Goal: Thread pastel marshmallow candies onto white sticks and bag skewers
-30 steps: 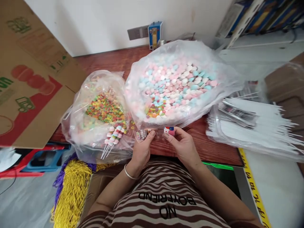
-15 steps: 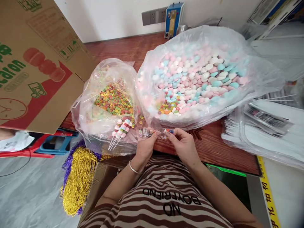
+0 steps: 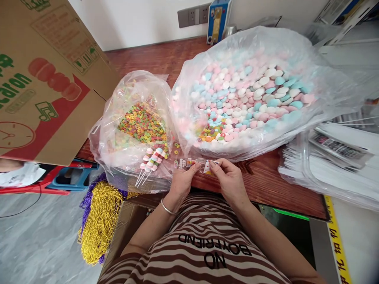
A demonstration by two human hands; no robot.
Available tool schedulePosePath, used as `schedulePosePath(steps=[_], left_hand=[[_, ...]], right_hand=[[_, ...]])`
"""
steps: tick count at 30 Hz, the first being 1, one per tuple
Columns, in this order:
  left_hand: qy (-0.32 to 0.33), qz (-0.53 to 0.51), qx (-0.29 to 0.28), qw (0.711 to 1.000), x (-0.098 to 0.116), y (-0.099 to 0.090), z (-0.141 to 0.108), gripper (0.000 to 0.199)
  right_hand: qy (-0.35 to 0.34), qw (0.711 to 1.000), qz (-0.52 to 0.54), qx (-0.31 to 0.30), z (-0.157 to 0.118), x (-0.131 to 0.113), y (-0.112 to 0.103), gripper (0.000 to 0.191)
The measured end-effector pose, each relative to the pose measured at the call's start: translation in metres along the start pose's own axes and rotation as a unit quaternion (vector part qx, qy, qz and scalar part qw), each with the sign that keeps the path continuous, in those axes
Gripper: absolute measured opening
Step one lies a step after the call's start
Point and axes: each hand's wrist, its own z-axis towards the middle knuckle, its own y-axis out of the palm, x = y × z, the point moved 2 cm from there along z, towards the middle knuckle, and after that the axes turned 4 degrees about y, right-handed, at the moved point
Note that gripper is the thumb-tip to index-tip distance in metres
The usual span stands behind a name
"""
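Left hand (image 3: 181,183) and right hand (image 3: 233,179) are each pinched, thumb to finger, over the front of a red-brown table (image 3: 266,187). On it lies a large clear bag (image 3: 272,39) of pink, white and blue candies; left of that, a smaller bag (image 3: 103,130) of ring-shaped pieces, candy sticks (image 3: 153,161) at its front. A slim printed wrapper (image 3: 182,162) runs between the 2 hands, held by both.

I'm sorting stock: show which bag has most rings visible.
The leftmost bag, beside the cardboard box; the middle bag shows mostly pastel discs, the rightmost bag white sticks.
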Motion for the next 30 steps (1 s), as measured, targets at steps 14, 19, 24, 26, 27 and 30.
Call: schedulePosePath(steps=[14, 19, 24, 26, 27, 30], left_hand=[[-0.049, -0.15, -0.042, 0.987, -0.004, -0.002, 0.011, 0.042], [-0.026, -0.137, -0.027, 0.99, -0.001, 0.001, 0.008, 0.046], [-0.02, -0.132, -0.01, 0.991, 0.0, 0.002, 0.008, 0.047], [-0.021, -0.118, -0.016, 0.993, 0.0, 0.002, 0.007, 0.048], [-0.02, -0.11, -0.02, 0.994, 0.0, 0.002, 0.007, 0.048], [0.0, -0.083, -0.028, 0.996, 0.001, 0.002, 0.006, 0.047]], right_hand=[[-0.003, 0.997, 0.018, -0.079, -0.009, -0.021, -0.004, 0.025], [0.001, 0.998, 0.012, -0.065, -0.008, -0.027, -0.001, 0.017], [0.0, 0.998, 0.006, -0.063, -0.007, -0.028, -0.002, 0.018], [0.002, 0.998, -0.004, -0.068, -0.007, -0.028, -0.002, 0.02], [0.002, 0.998, -0.009, -0.068, -0.006, -0.027, -0.002, 0.021], [-0.005, 0.998, -0.017, -0.055, -0.006, -0.024, -0.004, 0.02]])
